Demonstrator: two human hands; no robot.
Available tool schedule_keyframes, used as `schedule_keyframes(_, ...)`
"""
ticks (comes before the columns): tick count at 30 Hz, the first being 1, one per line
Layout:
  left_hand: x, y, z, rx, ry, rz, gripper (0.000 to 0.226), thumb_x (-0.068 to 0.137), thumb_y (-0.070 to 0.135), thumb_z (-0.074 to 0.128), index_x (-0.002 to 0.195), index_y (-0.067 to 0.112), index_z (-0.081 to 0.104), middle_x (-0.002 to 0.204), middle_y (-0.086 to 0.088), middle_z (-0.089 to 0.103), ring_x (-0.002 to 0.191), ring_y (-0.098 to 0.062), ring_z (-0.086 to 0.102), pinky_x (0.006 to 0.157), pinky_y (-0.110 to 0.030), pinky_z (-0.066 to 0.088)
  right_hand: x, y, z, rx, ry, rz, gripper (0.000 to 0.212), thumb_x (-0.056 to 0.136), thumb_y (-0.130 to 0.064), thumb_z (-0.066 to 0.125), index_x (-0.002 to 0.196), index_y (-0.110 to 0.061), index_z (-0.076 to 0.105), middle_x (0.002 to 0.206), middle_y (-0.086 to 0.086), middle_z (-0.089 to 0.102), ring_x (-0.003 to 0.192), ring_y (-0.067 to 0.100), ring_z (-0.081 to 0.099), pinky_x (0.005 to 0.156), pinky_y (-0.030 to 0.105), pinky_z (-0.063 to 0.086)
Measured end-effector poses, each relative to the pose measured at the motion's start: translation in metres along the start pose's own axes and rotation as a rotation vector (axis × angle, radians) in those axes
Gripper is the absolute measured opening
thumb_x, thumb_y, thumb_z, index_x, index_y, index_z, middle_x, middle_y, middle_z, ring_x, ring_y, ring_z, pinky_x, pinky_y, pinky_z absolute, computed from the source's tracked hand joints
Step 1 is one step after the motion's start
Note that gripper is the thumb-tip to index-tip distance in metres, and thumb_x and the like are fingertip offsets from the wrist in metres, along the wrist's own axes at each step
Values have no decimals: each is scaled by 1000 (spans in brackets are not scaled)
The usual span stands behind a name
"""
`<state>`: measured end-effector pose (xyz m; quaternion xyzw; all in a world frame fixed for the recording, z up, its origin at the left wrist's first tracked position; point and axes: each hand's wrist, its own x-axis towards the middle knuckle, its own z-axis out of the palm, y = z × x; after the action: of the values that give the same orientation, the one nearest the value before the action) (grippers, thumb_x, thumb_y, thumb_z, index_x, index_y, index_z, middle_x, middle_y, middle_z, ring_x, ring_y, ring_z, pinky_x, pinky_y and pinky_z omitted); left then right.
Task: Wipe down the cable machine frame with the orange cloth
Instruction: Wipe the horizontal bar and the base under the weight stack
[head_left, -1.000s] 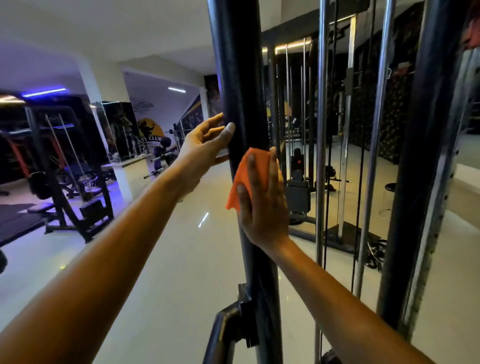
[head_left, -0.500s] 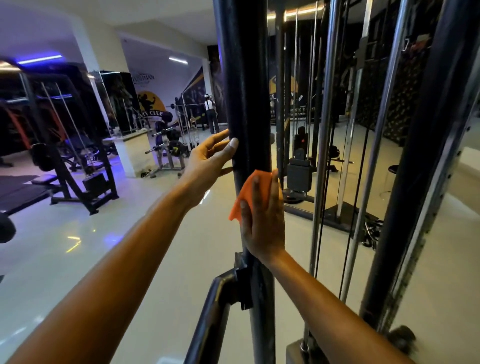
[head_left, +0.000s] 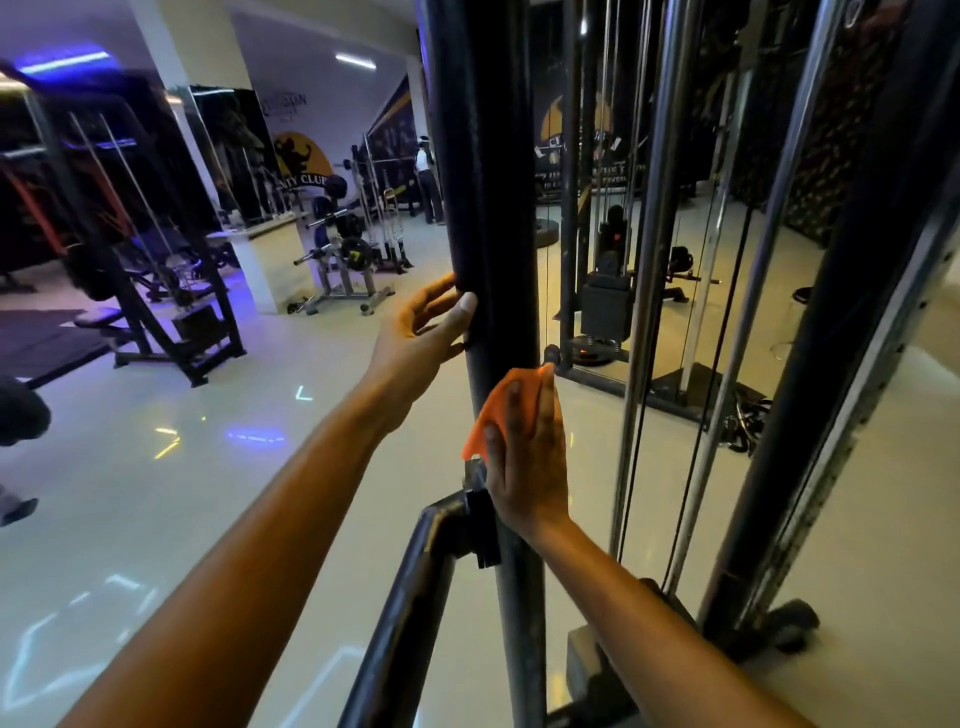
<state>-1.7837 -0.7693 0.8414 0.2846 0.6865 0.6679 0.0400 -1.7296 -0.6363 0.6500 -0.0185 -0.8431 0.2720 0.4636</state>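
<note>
Orange cloth (head_left: 496, 410) against round black post (head_left: 480, 208)

I had the cable machine's upright post (head_left: 483, 182) straight ahead. My left hand (head_left: 415, 338) rested against the post's left side. My right hand (head_left: 527, 457) sat lower, pressing the cloth (head_left: 493, 410) flat on the post's front, just above the bracket (head_left: 480, 514) where a slanted bar (head_left: 400, 623) joined from the lower left. Guide rods (head_left: 649, 260) stood right of the post. A weight bench (head_left: 156, 291) lay far left, with a plate rack (head_left: 348, 254) behind it.
</note>
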Motion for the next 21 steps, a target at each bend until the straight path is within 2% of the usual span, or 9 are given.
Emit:
schedule_keyframes(4, -10, -9, 5, 5, 11, -33, 55, 103, 37, 71, 154, 24, 55, 147, 0, 65, 134, -18, 65, 106, -44, 59, 49, -25, -14, 71, 121, -8, 69, 115, -58, 24, 169, -45, -18, 181, 16, 6, 164, 40, 22, 126, 62, 35)
schedule_keyframes(8, -13, -9, 8, -2, 33, -53, 54, 105, 35, 67, 156, 25, 51, 149, 2, 63, 134, -17, 63, 107, -42, 58, 58, -31, -17, 49, 117, -14, 71, 116, -56, 27, 170, -42, -16, 180, 18, 10, 164, 40, 23, 126, 62, 35)
schedule_keyframes(11, -17, -17, 11, -7, 36, -29, 53, 106, 33, 66, 157, 23, 51, 149, 3, 64, 134, -14, 64, 108, -39, 57, 25, -14, -10, 39, 50, -31, 75, 115, -55, 31, 169, -43, -21, 181, 15, 4, 164, 44, 22, 129, 61, 29)
schedule_keyframes(13, -22, -27, 15, 5, 50, -20, 55, 107, 33, 66, 158, 23, 50, 150, 4, 64, 134, -12, 64, 109, -38, 57, -10, 3, -2, 41, -38, 6, 78, 115, -55, 35, 168, -44, -21, 181, 14, -2, 164, 45, 21, 128, 64, 30)
schedule_keyframes(16, -33, -44, 23, 6, 88, -50, 55, 106, 34, 67, 157, 23, 51, 150, 3, 64, 133, -12, 65, 112, -44, 55, -49, 18, 4, 88, -109, 118, 94, 112, -43, 53, 165, -50, -25, 179, 16, -3, 164, 46, 20, 126, 67, 31)
schedule_keyframes(19, -40, -55, 29, -13, 106, -83, 52, 106, 34, 67, 155, 24, 53, 147, 4, 66, 134, -13, 64, 113, -49, 54, -35, 16, 3, 76, -101, 66, 100, 113, -40, 59, 166, -43, -26, 181, 13, -11, 168, 37, 7, 131, 60, 26)
schedule_keyframes(21, -41, -55, 31, -16, 123, -98, 52, 106, 34, 67, 155, 24, 54, 147, 4, 66, 135, -14, 64, 113, -49, 54, -8, 9, 0, 95, -59, 18, 101, 112, -41, 58, 167, -42, -26, 182, 13, -11, 168, 36, 6, 133, 54, 22)
